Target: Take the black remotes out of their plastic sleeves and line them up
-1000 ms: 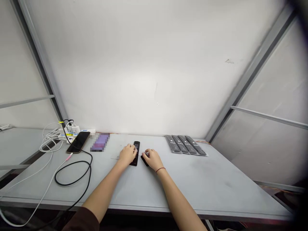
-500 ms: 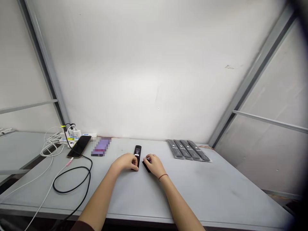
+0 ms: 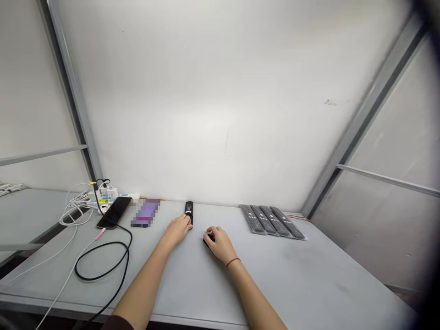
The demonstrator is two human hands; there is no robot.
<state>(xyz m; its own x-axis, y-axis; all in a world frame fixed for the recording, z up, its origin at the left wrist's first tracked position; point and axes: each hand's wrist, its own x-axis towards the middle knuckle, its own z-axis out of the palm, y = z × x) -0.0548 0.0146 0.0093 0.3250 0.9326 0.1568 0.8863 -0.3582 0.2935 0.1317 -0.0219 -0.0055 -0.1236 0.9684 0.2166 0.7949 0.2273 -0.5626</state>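
Observation:
A black remote control [image 3: 189, 209] lies back side up on the table, a small white label showing on it. My left hand [image 3: 178, 230] has its fingers curled closed on the remote's near end, which it partly hides. To the right, my right hand [image 3: 220, 244] is closed on a small flat black piece [image 3: 206, 240] that looks like a battery cover, held low at the table top. Most of that piece is covered by the fingers. A thin red string circles the right wrist.
Several black remotes in clear plastic sleeves [image 3: 271, 221] lie side by side at the back right. At left are a dark phone [image 3: 115, 212], a blurred purple item [image 3: 146, 213], a white power strip with plugs [image 3: 109, 194] and a looped black cable [image 3: 103, 278].
My left hand has moved the remote away from me and to the left, farther from my right hand. My right hand stays nearly in place with the small black piece. The view has shifted slightly.

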